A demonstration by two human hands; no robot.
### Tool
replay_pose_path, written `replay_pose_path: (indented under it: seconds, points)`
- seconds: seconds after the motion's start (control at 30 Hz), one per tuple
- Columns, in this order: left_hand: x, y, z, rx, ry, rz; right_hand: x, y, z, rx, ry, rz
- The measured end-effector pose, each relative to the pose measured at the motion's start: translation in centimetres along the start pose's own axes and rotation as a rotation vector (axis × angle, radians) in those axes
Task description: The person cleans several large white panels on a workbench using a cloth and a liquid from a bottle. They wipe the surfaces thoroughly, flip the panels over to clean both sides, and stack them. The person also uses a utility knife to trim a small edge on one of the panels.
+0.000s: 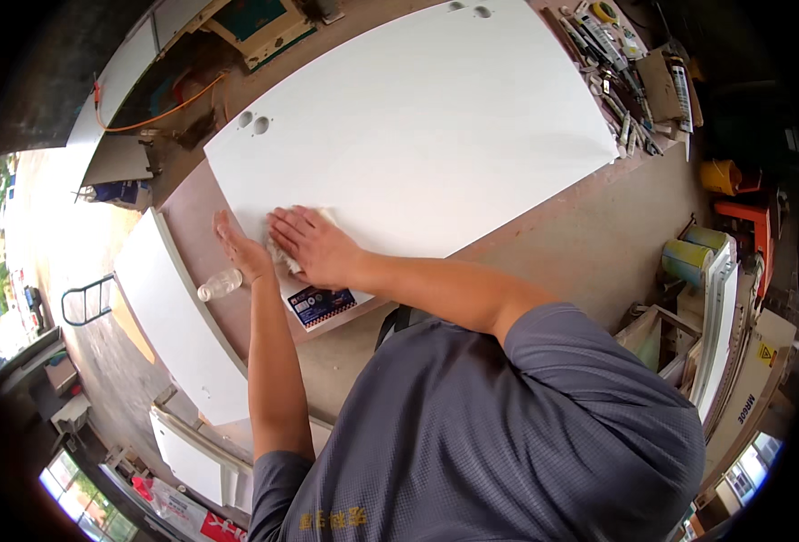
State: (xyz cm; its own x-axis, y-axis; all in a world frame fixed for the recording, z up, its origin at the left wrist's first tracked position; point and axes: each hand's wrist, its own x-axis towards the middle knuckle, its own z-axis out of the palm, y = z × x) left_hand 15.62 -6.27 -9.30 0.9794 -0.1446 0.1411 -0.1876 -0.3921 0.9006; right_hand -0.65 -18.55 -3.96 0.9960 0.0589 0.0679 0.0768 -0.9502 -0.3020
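Note:
A large white panel (408,126) lies flat on the worktable, with paired round holes near two of its corners. My right hand (316,248) presses a crumpled white cloth (284,260) down on the panel's near-left corner, its fingers laid over the cloth. Just beyond the panel's left edge, my left hand (241,249) is raised with fingers stretched out and nothing in it. A clear plastic bottle (220,285) lies beside my left wrist. Under my right wrist, a dark blue printed packet (321,305) sits at the table's near edge.
Sealant tubes and tools (621,72) crowd the table's far right end. Another white panel (178,316) leans at left, near a dark metal handle (87,300). Paint cans (686,260) and a wooden frame (659,339) stand at right. An orange cable (160,117) hangs at far left.

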Motion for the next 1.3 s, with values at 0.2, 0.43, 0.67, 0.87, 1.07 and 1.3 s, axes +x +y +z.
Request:
replay_pose_path:
  seconds: [0.2, 0.43, 0.67, 0.87, 1.07, 1.3]
  points:
    - [-0.7, 1.5, -0.4, 0.281, -0.108, 0.094, -11.2, 17.5, -5.9, -0.114, 0.142, 0.633]
    - [-0.1, 1.7, 0.9, 0.387, -0.241, 0.076, -25.8, 24.3, -8.0, -0.282, 0.348, 1.213]
    - [-0.1, 2.0, 0.4, 0.424, -0.243, 0.093, -30.0, 23.6, -9.0, -0.269, 0.358, 1.117]
    - [0.7, 0.2, 0.3, 0.404, -0.268, 0.094, -28.3, 22.5, -8.6, -0.229, 0.378, 1.167]
    - [0.4, 0.9, 0.6, 0.494, -0.285, 0.098, -34.7, 33.0, -9.5, -0.313, 0.576, 1.484]
    - [0.0, 0.8, -0.2, 0.525, -0.27, 0.139, -30.6, 24.2, -10.3, -0.155, 0.363, 1.205]
